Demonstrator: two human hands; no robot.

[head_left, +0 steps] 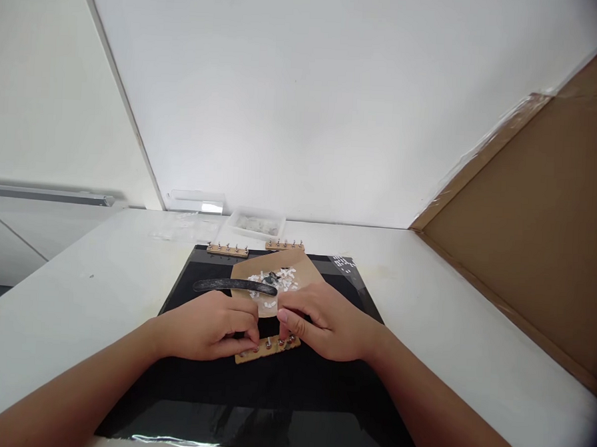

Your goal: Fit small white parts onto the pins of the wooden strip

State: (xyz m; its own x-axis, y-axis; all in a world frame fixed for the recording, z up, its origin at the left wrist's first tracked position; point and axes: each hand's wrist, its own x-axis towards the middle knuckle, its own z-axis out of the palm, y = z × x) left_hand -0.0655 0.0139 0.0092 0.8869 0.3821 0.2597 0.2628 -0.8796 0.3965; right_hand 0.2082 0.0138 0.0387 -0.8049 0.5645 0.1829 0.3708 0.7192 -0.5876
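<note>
A wooden strip with several small metal posts (pixel 268 350) lies slightly tilted on a black glossy mat (pixel 250 388). My left hand (pixel 216 327) has its fingers closed at the strip's left part, with the fingertips at a post. At the strip's right part is my right hand (pixel 318 318), fingers bent together over the posts; anything between them is too small to make out. Just beyond the hands, brown paper (pixel 309 267) holds a scatter of small white pieces (pixel 286 276). A dark curved file (pixel 235 285) lies across the paper's left side, above my left hand.
Two more strips with posts (pixel 228 250) (pixel 284 245) lie at the mat's far edge. Behind them are a clear tray (pixel 257 224) and plastic bags (pixel 188 226). White pieces (pixel 344 262) lie at the mat's far right corner. Cardboard (pixel 529 215) stands at the right.
</note>
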